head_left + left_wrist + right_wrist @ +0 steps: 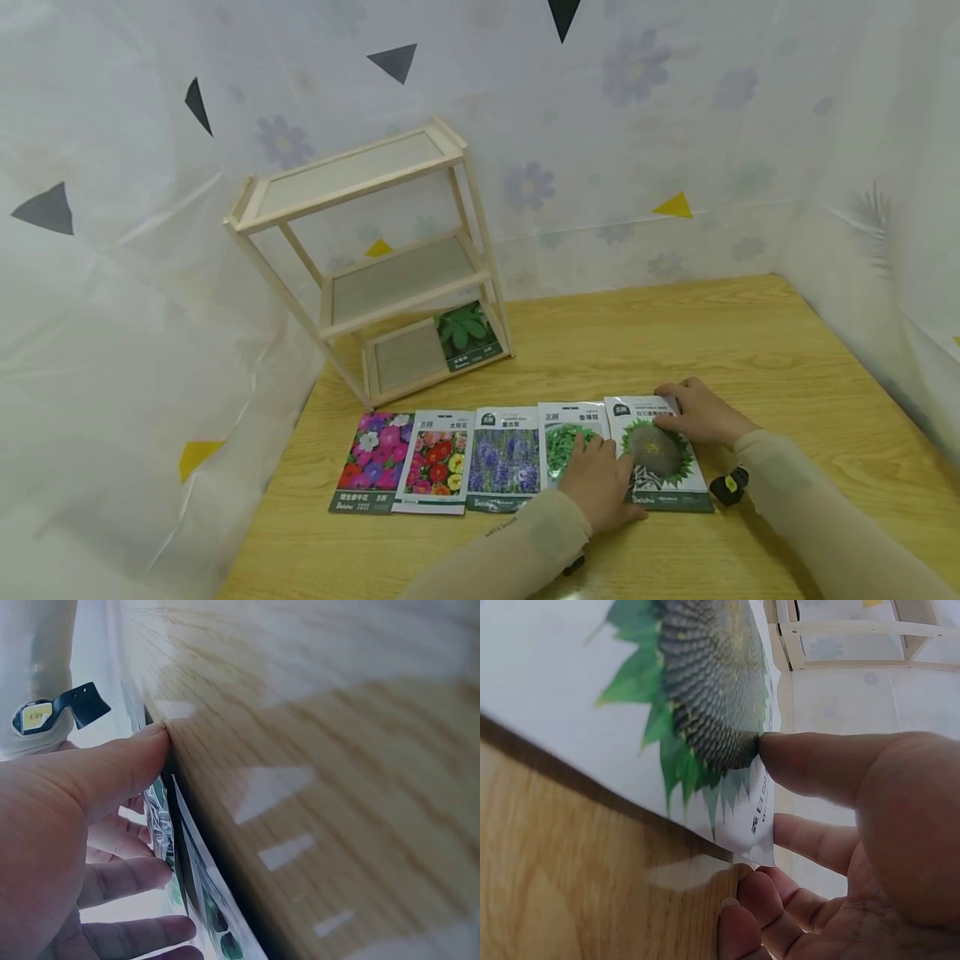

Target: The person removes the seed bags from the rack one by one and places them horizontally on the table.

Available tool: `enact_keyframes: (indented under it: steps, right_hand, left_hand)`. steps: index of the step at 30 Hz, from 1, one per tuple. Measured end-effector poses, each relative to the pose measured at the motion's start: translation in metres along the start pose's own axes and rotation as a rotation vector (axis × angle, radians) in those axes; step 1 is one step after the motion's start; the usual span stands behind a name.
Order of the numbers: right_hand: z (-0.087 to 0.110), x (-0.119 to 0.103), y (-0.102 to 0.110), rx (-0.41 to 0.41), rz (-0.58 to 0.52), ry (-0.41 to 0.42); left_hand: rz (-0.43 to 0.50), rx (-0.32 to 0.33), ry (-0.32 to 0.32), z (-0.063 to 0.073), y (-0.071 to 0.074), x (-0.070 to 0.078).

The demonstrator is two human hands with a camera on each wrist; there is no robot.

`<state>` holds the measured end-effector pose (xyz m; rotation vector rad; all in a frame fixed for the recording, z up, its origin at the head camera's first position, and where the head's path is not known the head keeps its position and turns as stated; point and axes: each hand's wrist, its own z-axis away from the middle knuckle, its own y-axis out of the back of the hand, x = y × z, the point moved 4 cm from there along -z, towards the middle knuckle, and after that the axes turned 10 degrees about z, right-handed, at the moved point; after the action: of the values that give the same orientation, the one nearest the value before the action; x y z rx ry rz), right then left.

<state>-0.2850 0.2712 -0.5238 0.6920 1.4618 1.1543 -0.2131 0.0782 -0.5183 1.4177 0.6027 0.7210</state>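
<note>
Five seed packets lie side by side on the table. At the right end is the sunflower seed packet [663, 467], a grey seed head ringed with green leaves on its front. My right hand [701, 412] pinches its upper right corner, thumb on the printed face; that edge is slightly raised in the right wrist view. My left hand [600, 483] rests with fairly straight fingers over the green-leaf packet [566, 446] and the sunflower packet's left side, its thumb near the bottom edge. Leftward lie a purple-flower packet [504, 458], a red-and-yellow-flower packet [435, 462] and a pink-flower packet [378, 450].
A three-tier wooden rack [405, 292] stands at the back left, tilted in view. On its bottom shelf lies a dark green leaf packet [468, 336]. Pale patterned sheeting [570, 208] surrounds the wood-grain table [750, 350].
</note>
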Motion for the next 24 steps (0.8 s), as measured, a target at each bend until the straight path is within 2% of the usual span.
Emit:
enact_keyframes:
  steps: [24]
  right_hand:
    - [0.002, -0.0028, 0.0016, 0.018, -0.001, 0.002]
  left_hand:
    - [0.022, -0.012, 0.002, 0.0035, 0.0029, -0.0019]
